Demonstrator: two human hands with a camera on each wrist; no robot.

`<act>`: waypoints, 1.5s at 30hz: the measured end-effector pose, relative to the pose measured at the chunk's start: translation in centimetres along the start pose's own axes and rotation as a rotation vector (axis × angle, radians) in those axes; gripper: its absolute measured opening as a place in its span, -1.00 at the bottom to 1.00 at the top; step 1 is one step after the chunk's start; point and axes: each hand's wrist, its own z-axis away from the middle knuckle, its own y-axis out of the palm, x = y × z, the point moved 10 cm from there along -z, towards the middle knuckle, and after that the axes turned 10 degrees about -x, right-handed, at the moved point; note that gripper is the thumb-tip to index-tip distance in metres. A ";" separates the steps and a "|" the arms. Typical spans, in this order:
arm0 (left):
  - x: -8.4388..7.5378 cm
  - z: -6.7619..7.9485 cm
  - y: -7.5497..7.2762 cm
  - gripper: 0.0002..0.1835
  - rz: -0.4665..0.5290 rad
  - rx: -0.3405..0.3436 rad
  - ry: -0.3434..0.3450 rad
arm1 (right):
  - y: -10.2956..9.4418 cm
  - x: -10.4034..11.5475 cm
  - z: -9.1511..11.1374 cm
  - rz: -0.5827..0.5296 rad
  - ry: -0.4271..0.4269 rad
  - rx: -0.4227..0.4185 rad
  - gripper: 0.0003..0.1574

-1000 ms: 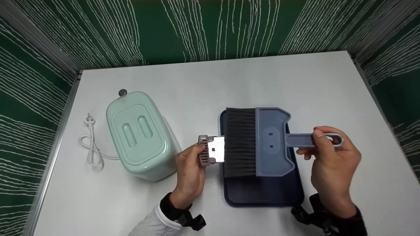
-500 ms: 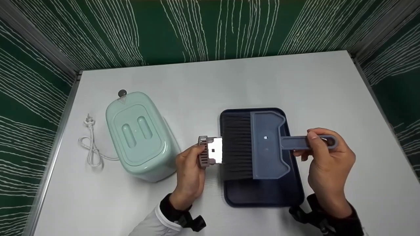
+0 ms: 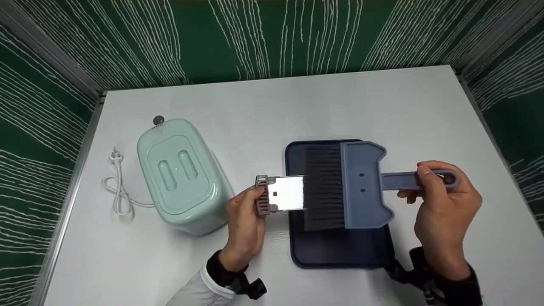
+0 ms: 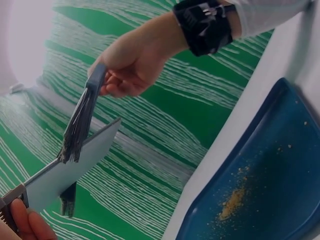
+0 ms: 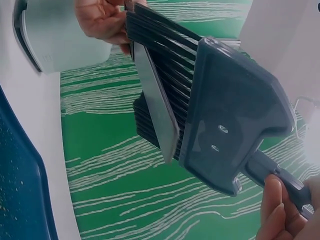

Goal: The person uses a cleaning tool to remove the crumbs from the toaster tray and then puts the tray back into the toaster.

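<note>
My left hand (image 3: 244, 227) pinches the grey slotted end of a flat silver crumb tray (image 3: 290, 193), held level above a navy serving tray (image 3: 340, 253). With thumb and fingers, my right hand (image 3: 446, 208) grips the handle of a blue-grey hand brush (image 3: 366, 187). Its dark bristles (image 5: 170, 75) touch the crumb tray and spread to both sides of its plate. The plate's far end is hidden under the bristles in the head view. Yellowish crumbs (image 4: 233, 202) lie scattered in the serving tray below.
A mint-green toaster (image 3: 182, 174) with a lid stands on the white table (image 3: 238, 114), left of my left hand. Its white cord and plug (image 3: 120, 187) lie farther left. Green walls with white streaks (image 3: 272, 42) surround the table.
The brush first moved left over the crumb tray, then back right, uncovering more of the silver plate. My left hand and the crumb tray have stayed almost still.
</note>
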 end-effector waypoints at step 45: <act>-0.8 -0.1 -0.1 -0.70 0.007 0.018 0.051 | -3.6 3.7 -3.3 0.020 -0.181 -0.167 -0.81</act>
